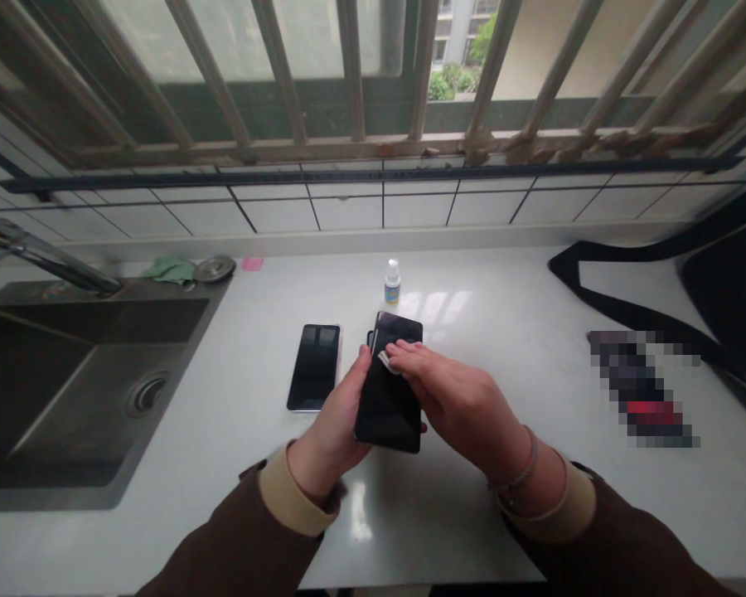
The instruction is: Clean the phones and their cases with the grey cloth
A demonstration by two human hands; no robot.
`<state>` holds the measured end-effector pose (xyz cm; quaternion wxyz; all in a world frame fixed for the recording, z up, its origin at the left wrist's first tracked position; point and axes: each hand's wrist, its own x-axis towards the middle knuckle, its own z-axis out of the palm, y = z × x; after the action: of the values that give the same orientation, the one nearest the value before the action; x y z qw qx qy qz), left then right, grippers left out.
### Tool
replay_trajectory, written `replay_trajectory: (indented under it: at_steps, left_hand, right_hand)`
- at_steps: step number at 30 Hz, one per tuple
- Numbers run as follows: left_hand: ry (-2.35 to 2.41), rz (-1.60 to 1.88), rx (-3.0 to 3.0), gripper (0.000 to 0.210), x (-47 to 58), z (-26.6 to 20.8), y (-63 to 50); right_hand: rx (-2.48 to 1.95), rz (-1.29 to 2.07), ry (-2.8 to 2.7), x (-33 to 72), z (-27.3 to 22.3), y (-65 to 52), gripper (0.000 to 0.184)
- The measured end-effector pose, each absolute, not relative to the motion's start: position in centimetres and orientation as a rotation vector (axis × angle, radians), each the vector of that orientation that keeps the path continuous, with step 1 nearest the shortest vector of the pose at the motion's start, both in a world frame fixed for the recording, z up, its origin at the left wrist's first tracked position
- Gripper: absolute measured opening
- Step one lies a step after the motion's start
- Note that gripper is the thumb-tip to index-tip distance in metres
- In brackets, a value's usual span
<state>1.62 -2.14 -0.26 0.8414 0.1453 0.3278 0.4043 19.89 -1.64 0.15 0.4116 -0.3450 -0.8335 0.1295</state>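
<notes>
You stand at a shiny white counter (224,464), and light from the window makes bright spots on it. Your left hand (332,423) is clamped on a black phone (389,419), with the thumb along its left edge. The phone is in the middle, over the near part of the counter. Your right hand (457,394) lies on its screen, fingers close together on a small white wipe (387,363); you can't see that thumb.

Just to the left, another phone (314,367) lies flat with its dark screen up. A little spray bottle (392,288) stands upright on the far side.

On the left is a dark sink (170,390) with a round drain and a shiny tap (55,261). At its far edge sit a green cloth (169,270) and a round metal lid (215,269), with a pink bit (252,264) beside them.

On the right lies a black strap (622,298), near a blurry thing (643,390). At the far side are white wall tiles (348,211), a dark rail (348,177) and window bars (351,75).
</notes>
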Motion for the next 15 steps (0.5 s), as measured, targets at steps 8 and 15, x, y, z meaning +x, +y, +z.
replay_trajectory:
  at_steps: [8, 15]
  left_hand:
    - [0.654, 0.616, 0.479, 0.074, 1.6, -0.6, -3.3]
    - [0.605, 0.558, 0.672, 0.071, 1.5, 0.3, -3.3]
  right_hand:
    - [-1.379, 0.343, -1.768, 20.3, 0.4, -1.4, 0.032]
    - [-1.381, 0.137, -1.586, 21.1, 1.1, -0.9, 0.030]
